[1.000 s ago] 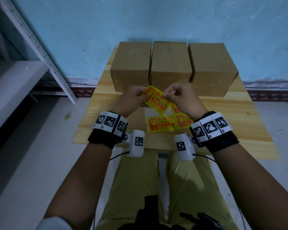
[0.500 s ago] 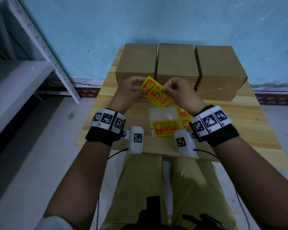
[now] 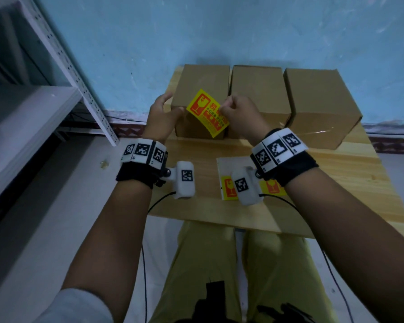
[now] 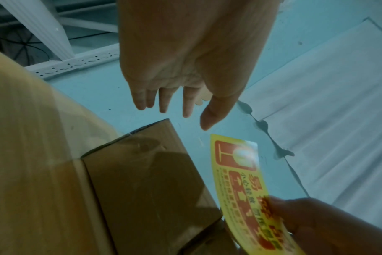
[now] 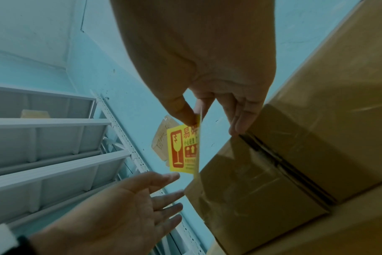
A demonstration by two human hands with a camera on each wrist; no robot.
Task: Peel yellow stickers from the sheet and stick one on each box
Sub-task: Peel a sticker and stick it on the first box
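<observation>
One sticker (image 3: 207, 113) pinched by right hand (image 3: 239, 113), sheet (image 3: 229, 169) half hidden

- The left hand (image 3: 162, 117) has let go of the yellow sticker (image 3: 207, 113) and spread its fingers.
- Only the right hand (image 3: 240, 115) pinches it now (raised from the sheet (image 3: 229, 164), before the left box (image 3: 203, 87)).

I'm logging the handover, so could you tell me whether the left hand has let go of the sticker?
Yes: left hand has moved off the sticker, toward the left box.
</observation>
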